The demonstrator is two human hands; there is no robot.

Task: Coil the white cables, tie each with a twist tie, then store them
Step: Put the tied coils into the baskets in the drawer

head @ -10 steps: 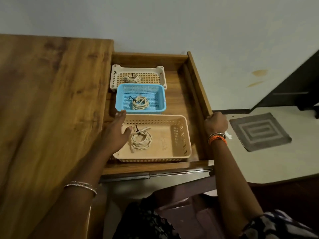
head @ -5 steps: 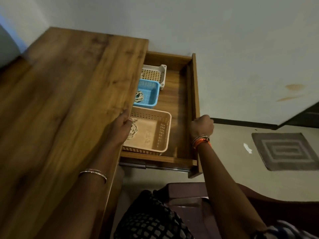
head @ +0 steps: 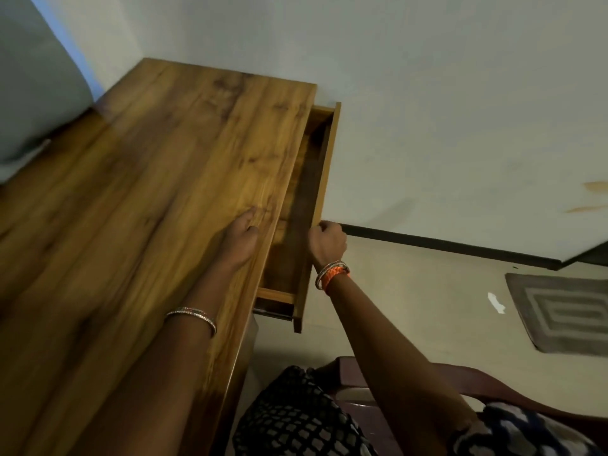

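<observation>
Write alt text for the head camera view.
A person's right hand grips the front of a nearly shut wooden drawer while the left hand rests on the desk top. No baskets or cables show.

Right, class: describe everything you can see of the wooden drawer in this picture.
The drawer is brown wood, like the desk top it slides beneath. It stands only a narrow way out, showing a strip of shadowed floor, its back corner and a thin front panel on edge. No baskets or cables show inside. The right hand grips the front panel's top edge; the left hand rests flat on the desk top beside it.
</observation>
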